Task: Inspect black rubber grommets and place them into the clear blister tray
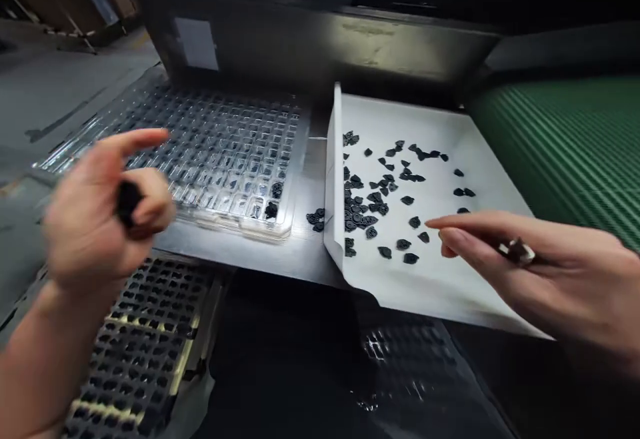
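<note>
My left hand [110,206] is raised at the left, in front of the clear compartment tray [235,159]. Its lower fingers curl round a black part [129,203], while the index finger points out. On the right, my right hand [525,259] hangs over the white tray [450,279], thumb and index finger pressed together near the loose black parts [414,222]. A small dark object with a light edge [517,251] shows between its fingers; what it is cannot be made out. Two black parts [271,210] sit in the clear tray's near right corner.
Several black parts [317,219] lie on the metal surface [300,252] between the trays. Below left stands a dark tray filled with parts [135,352]. A green ribbed surface [575,152] borders the right, and a metal panel [280,46] rises behind.
</note>
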Demonstrator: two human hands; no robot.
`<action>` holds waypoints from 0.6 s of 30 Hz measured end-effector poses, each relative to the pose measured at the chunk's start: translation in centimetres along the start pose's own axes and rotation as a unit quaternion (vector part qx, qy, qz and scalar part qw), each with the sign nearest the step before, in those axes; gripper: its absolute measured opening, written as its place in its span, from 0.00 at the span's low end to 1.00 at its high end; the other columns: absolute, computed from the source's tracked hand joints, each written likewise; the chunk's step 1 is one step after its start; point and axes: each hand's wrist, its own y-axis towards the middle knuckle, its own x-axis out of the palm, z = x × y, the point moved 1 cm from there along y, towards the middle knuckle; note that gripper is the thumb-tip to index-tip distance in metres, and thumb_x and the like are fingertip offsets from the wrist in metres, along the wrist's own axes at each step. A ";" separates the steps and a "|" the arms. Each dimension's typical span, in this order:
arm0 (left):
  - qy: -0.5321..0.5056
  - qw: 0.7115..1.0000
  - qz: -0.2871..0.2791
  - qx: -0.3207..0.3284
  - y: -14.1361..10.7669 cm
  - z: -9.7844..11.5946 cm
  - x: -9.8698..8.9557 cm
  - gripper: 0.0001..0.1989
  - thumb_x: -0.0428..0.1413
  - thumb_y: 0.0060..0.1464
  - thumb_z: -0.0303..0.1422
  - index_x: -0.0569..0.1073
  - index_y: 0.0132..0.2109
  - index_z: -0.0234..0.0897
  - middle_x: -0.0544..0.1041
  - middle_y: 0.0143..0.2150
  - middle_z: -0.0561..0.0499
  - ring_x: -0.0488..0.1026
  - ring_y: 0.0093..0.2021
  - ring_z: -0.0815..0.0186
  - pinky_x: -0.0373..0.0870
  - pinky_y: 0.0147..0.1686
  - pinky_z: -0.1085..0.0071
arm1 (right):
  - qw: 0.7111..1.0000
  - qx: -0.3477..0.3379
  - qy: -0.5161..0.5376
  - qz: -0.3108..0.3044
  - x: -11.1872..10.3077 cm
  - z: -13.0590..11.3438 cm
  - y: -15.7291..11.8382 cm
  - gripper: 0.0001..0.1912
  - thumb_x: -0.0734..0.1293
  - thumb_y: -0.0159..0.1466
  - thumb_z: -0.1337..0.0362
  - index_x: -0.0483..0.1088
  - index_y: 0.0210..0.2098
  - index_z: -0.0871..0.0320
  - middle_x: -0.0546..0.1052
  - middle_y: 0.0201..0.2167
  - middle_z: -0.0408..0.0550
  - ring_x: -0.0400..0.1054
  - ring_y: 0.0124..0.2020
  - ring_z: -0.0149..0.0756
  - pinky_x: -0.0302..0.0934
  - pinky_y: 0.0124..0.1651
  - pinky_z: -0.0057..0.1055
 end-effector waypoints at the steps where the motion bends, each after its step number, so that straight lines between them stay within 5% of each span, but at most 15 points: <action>1: 0.024 0.996 -0.084 0.013 1.1 -0.8 3.7 0.22 0.58 0.72 0.48 0.82 0.57 0.34 0.59 0.16 0.58 0.49 0.14 0.73 0.46 0.14 0.74 | 0.999 0.006 0.029 0.027 -0.2 -0.8 0.9 0.04 0.75 0.72 0.57 0.84 0.43 0.46 0.84 0.34 0.38 0.78 0.31 0.32 0.69 0.33 0.32; 4: 0.040 0.966 -0.249 -0.055 3.4 -3.7 12.4 0.32 0.59 0.68 0.59 0.81 0.59 0.34 0.61 0.17 0.58 0.54 0.14 0.73 0.48 0.15 0.74 | 0.989 0.035 0.126 0.071 -0.2 -2.8 3.3 0.07 0.78 0.70 0.55 0.85 0.44 0.49 0.84 0.35 0.42 0.75 0.30 0.32 0.65 0.30 0.33; 8: -0.001 0.923 -0.363 -0.128 4.2 -6.8 18.5 0.38 0.56 0.65 0.66 0.79 0.62 0.37 0.62 0.18 0.57 0.55 0.15 0.72 0.48 0.17 0.73 | 0.978 0.028 0.207 0.010 1.1 -3.9 6.1 0.10 0.76 0.72 0.56 0.84 0.49 0.52 0.83 0.38 0.46 0.68 0.28 0.33 0.60 0.29 0.33; 12: -0.035 0.912 -0.383 -0.143 4.2 -8.1 20.5 0.38 0.57 0.63 0.67 0.80 0.61 0.39 0.71 0.26 0.52 0.61 0.18 0.71 0.50 0.17 0.73 | 0.972 0.004 0.230 -0.042 2.5 -3.2 7.6 0.10 0.74 0.71 0.64 0.83 0.51 0.55 0.82 0.52 0.48 0.71 0.33 0.33 0.63 0.33 0.33; 18: -0.029 0.920 -0.351 -0.174 4.7 -9.2 20.4 0.38 0.58 0.62 0.66 0.79 0.63 0.40 0.73 0.30 0.51 0.63 0.21 0.71 0.49 0.17 0.75 | 0.979 -0.046 0.196 -0.040 3.7 -1.9 8.2 0.08 0.73 0.68 0.72 0.82 0.45 0.56 0.81 0.53 0.50 0.76 0.49 0.42 0.68 0.43 0.35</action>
